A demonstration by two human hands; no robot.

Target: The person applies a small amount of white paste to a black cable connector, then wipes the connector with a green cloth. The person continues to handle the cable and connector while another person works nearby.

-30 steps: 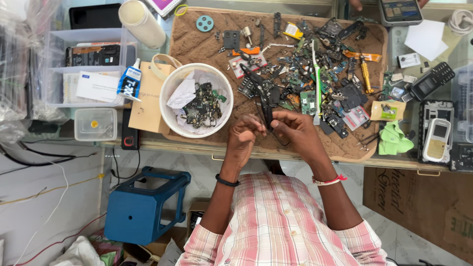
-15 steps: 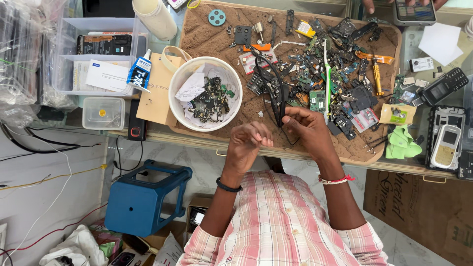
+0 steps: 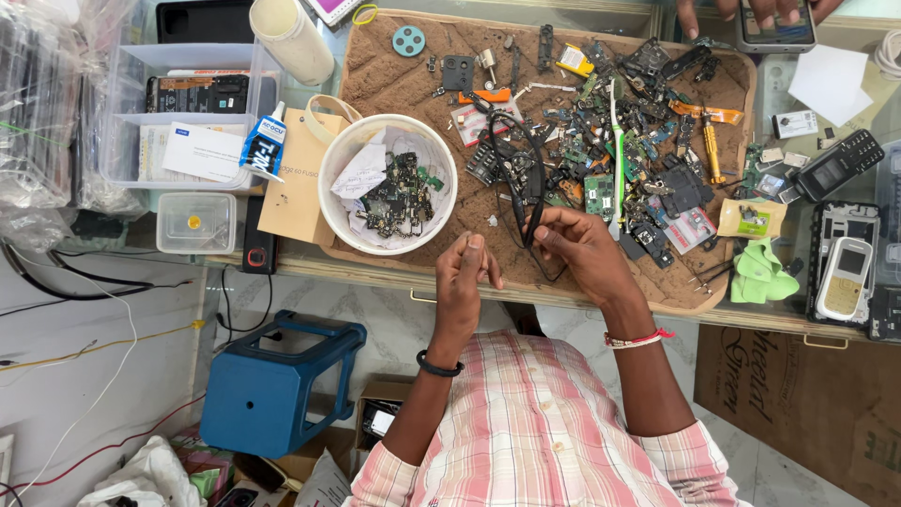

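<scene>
Single head cam, straight top-down.
Looks from above the person onto the brown work mat (image 3: 404,84) at the bench edge, moderately near; frame also takes in lap, floor and blue stool (image 3: 282,385).

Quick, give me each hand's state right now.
Left hand: fingers curled shut; whether it grips anything cannot be told.
Right hand: closed, pinching the black cable over the brown mat.

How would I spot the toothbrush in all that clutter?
Start at the brown mat covering the bench, then look right of the white bowl into the heap of circuit scraps. The toothbrush lies there, the only long, pale green-and-white stick among dark parts.
</scene>
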